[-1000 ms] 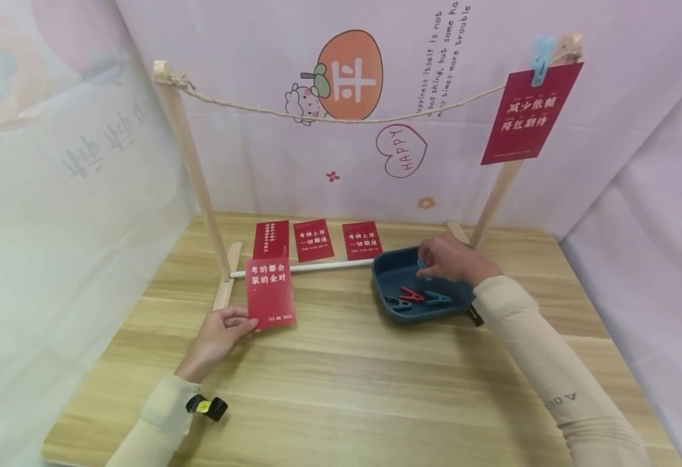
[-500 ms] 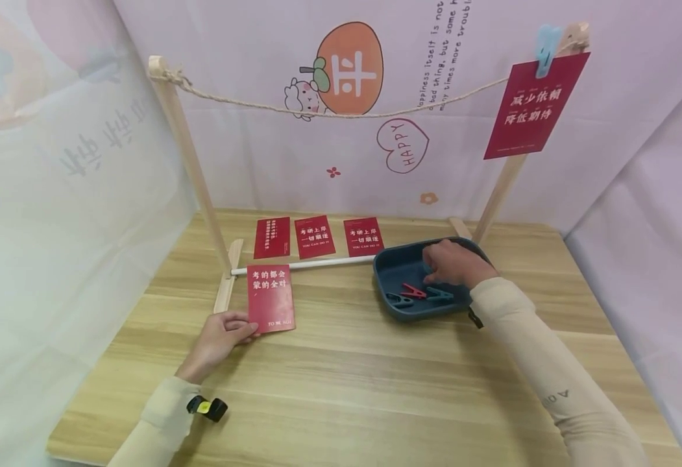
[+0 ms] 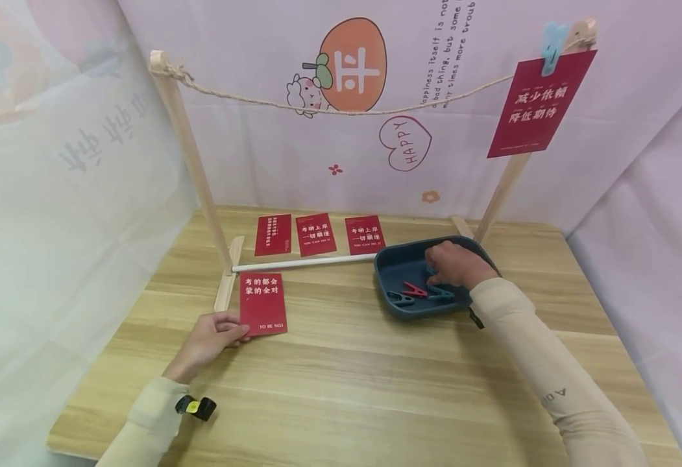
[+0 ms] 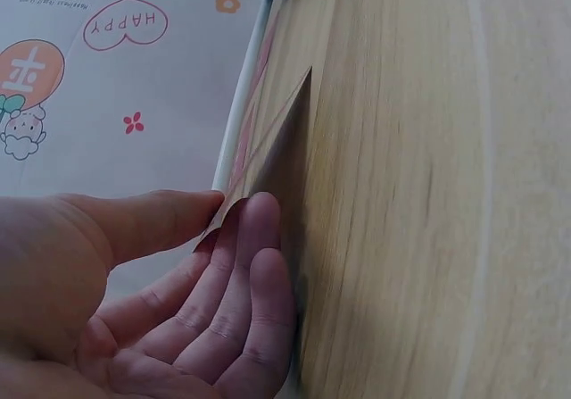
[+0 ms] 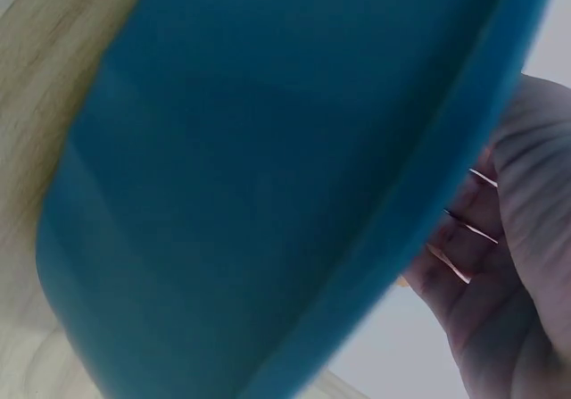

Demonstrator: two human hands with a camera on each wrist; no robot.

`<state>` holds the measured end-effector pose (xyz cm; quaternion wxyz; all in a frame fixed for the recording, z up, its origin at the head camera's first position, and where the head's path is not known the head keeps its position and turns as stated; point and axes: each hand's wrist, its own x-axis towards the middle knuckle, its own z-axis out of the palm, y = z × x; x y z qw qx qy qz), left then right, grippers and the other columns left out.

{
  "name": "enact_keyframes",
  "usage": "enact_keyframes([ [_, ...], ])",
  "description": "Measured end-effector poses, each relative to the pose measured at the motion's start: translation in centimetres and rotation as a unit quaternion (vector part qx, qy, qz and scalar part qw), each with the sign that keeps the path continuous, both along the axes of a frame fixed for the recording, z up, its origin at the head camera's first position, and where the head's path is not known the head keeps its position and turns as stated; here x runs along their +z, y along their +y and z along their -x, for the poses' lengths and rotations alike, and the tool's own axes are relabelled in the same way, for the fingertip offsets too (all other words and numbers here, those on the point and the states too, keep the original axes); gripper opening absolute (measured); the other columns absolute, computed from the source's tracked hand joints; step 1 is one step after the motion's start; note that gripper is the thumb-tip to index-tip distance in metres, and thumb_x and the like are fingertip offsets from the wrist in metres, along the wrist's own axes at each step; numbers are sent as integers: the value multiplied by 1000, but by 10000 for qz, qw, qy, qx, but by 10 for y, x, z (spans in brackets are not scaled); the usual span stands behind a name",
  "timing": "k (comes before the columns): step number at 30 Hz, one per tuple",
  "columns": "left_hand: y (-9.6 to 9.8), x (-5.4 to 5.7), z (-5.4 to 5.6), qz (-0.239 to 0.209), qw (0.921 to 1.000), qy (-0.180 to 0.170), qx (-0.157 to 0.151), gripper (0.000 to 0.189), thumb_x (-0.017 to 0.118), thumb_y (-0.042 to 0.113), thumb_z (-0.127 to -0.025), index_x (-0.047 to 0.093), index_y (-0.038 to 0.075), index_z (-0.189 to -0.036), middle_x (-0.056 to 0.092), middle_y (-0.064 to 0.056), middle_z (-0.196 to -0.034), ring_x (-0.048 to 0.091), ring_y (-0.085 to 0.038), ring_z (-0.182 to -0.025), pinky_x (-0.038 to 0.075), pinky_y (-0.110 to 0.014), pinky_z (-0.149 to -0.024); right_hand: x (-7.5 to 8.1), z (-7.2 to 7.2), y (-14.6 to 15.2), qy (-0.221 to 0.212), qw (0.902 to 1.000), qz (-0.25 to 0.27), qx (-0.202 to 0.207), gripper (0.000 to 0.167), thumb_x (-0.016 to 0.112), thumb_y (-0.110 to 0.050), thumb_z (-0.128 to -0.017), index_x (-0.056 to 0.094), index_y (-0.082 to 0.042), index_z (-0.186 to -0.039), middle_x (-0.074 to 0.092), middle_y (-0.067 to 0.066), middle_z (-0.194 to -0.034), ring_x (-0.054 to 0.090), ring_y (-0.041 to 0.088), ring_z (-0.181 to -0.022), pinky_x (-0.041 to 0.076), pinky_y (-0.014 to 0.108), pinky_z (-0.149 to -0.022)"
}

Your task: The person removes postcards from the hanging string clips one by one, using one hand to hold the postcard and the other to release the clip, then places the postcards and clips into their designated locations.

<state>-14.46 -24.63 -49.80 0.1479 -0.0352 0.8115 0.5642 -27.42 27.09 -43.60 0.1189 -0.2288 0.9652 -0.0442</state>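
My left hand [image 3: 209,340] pinches a red card [image 3: 263,305] with white characters by its lower left corner, thumb on top. In the left wrist view, that card [image 4: 278,145] is seen nearly edge-on, tilted above the wooden table. My right hand [image 3: 460,264] reaches into a dark blue basin [image 3: 399,310]. A bit of a light blue clothespin [image 3: 432,270] shows between its thumb and fingers, mostly covered by the hand. Beside it in the basin lie a red clothespin [image 3: 414,290] and teal ones [image 3: 440,294]. In the right wrist view, the basin wall [image 5: 250,167] hides the fingertips.
A twine line [image 3: 341,113] sags between two wooden posts [image 3: 191,162]. At its right end, a light blue clothespin [image 3: 553,48] holds a red card [image 3: 536,110]. Three red cards [image 3: 316,234] lie behind a white rod [image 3: 311,262]. Printed cloth hangs behind.
My left hand has shifted slightly left and toward me with the card. The right hand has sunk a little into the basin, covering more of the blue clothespin.
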Motion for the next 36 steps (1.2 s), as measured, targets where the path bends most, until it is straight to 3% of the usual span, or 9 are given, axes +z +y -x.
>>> enact_keyframes([
  [6,-9,-1,-2,495,9985,214,-22,35,69,15,-103,64,-11,-126,77,-23,-111,77,-21,-90,66,-31,-78,1,1,-5,-46,10000,-16,39,35,90,-25,-86,73,-2,-105,73,9,-95,67,19,-83,62,44,-80],
  [12,-12,-1,-2,1028,9940,364,0,34,70,18,-103,66,-9,-122,77,-21,-107,75,-19,-86,65,-28,-73,1,1,-5,-92,9999,-11,-81,40,91,-27,-85,72,0,-108,74,11,-100,69,20,-86,62,45,-83],
  [19,-11,2,-2,1760,9825,606,31,36,72,20,-101,69,-7,-123,76,-18,-106,72,-20,-87,61,-27,-67,4,-1,-8,-74,9999,23,-107,45,91,-27,-84,72,1,-113,75,13,-103,70,22,-90,62,47,-85],
  [23,-11,3,-1,1864,9789,838,36,37,72,19,-101,68,-9,-124,77,-23,-108,75,-25,-90,61,-24,-68,4,-1,-9,4,10000,79,-10,45,90,-28,-86,72,2,-114,75,15,-105,71,24,-92,62,47,-86],
  [27,-11,5,0,1943,9743,1131,137,35,73,17,-100,69,-9,-123,76,-24,-106,75,-28,-91,59,-23,-66,5,-4,-8,69,9998,207,-6,49,87,-29,-88,72,3,-122,76,19,-119,74,32,-108,62,52,-95],
  [31,-12,7,1,2041,9693,1355,219,32,73,17,-100,70,-7,-120,76,-22,-108,75,-33,-97,63,-30,-75,8,-6,-8,119,9994,305,-107,55,85,-29,-91,69,5,-131,72,24,-132,69,40,-122,57,57,-105],
  [36,-9,11,3,1882,9714,1431,224,33,72,20,-101,69,-5,-123,76,-24,-117,75,-40,-109,64,-48,-95,12,-7,-7,172,9991,371,-125,60,83,-30,-93,65,8,-137,69,27,-137,66,43,-128,54,59,-109],
])
